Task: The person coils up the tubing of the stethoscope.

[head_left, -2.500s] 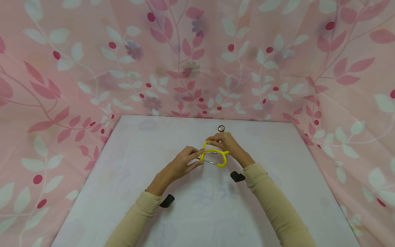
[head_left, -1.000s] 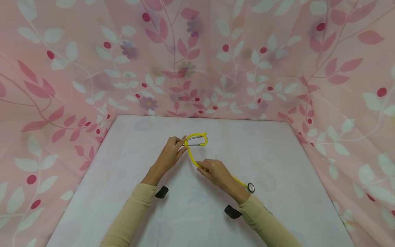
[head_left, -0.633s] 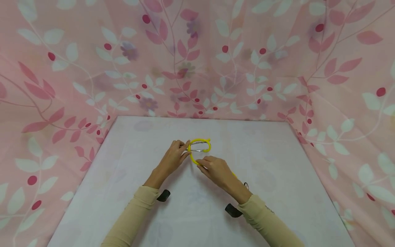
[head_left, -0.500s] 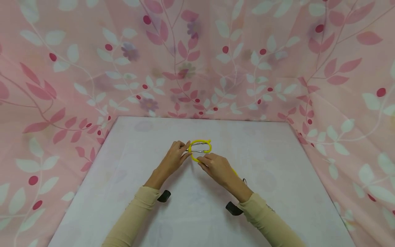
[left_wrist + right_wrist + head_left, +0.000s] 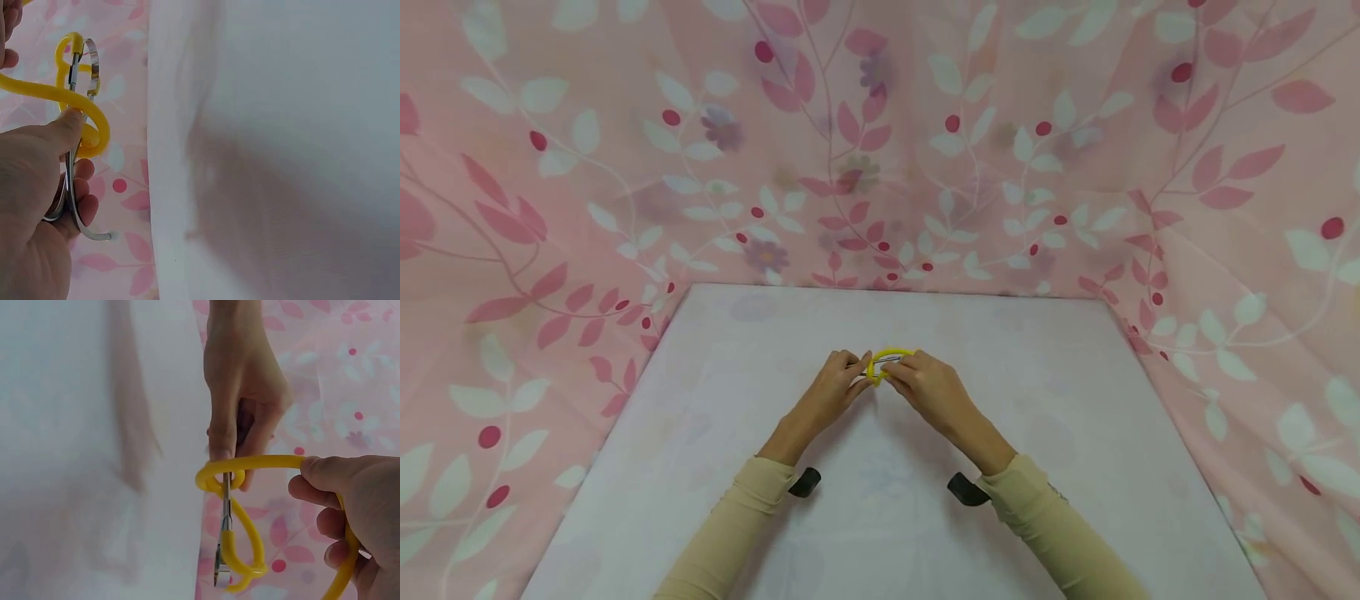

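Note:
A stethoscope with yellow tubing and metal ear tubes is held up over the table by both hands. My left hand pinches the metal ear tubes where the tubing wraps round them, thumb pressing on the yellow loop. One curved ear tube end sticks out below the left fingers. My right hand pinches the yellow tubing between thumb and fingers, just right of the wrap. More tubing runs down through the right palm. The chest piece is hidden in the head view.
The white-covered table lies under both hands. Pink floral cloth hangs behind it and at both sides. A black wrist device shows by the left cuff and another black device by the right cuff.
Over the last second my right hand has moved up and away, bringing the tubing from below the ear tubes to beside them. The left hand keeps its grip and has shifted slightly right and down.

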A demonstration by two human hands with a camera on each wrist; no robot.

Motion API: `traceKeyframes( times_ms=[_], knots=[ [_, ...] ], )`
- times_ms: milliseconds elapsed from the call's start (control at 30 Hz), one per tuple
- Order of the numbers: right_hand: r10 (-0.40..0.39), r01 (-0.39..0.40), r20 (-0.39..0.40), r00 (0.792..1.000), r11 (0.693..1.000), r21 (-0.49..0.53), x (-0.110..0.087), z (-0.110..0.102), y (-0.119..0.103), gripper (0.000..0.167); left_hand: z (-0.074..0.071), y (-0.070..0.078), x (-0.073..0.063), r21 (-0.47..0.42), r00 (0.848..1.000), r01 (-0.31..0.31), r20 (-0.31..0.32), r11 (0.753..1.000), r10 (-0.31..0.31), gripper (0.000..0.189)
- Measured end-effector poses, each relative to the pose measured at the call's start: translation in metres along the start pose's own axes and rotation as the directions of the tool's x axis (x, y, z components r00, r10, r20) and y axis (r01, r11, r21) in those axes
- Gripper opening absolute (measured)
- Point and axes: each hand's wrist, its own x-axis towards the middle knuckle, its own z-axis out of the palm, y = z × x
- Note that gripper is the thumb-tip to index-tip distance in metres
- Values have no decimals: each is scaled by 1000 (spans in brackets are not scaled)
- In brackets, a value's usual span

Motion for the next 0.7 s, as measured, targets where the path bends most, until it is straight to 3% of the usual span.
traceKeyframes(
  times_ms=[233, 467, 700],
  knots=[
    [26, -26, 7, 1000, 998, 54, 7, 1, 12, 17, 6, 3, -5, -8, 998, -61, 3, 998, 61, 56],
    [55, -56, 12, 998, 996, 70, 17, 5, 32, 14, 3, 11, -3, -41, 993, -113, 24, 993, 114, 57],
    [63, -73, 44, 997, 961, 268, 24, 8, 59, 19, -9, 20, 0, -53, 988, -152, 4, 987, 152, 56]
  ],
)
